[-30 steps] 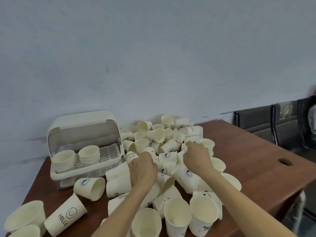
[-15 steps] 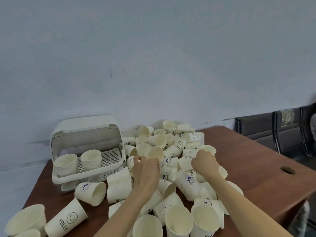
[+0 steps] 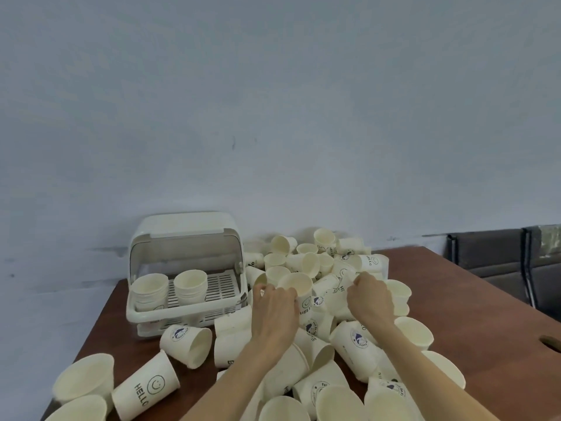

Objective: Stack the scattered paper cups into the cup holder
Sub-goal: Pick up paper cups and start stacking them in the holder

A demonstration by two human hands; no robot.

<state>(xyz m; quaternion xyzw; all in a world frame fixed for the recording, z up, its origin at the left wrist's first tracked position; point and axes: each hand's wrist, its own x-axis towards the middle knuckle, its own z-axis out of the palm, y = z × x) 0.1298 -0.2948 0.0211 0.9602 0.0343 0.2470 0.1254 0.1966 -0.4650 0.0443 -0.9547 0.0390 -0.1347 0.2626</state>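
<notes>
Head view: brown wooden table (image 3: 455,302) against pale wall (image 3: 273,117).

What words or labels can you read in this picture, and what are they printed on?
"HELLO" with a smiley face: lying paper cup at front left.
"HELLO", partly cut off: cup at the back of the pile.
Round blue logos on several cups, such as this logo cup: lettering too blurred to read.
Cup holder: no text visible.

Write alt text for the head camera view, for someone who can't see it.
Two hands, left and right, each grip a cup in a pile of paper cups on a brown table. Left of the pile, an open cup holder holds two stacks.
</notes>
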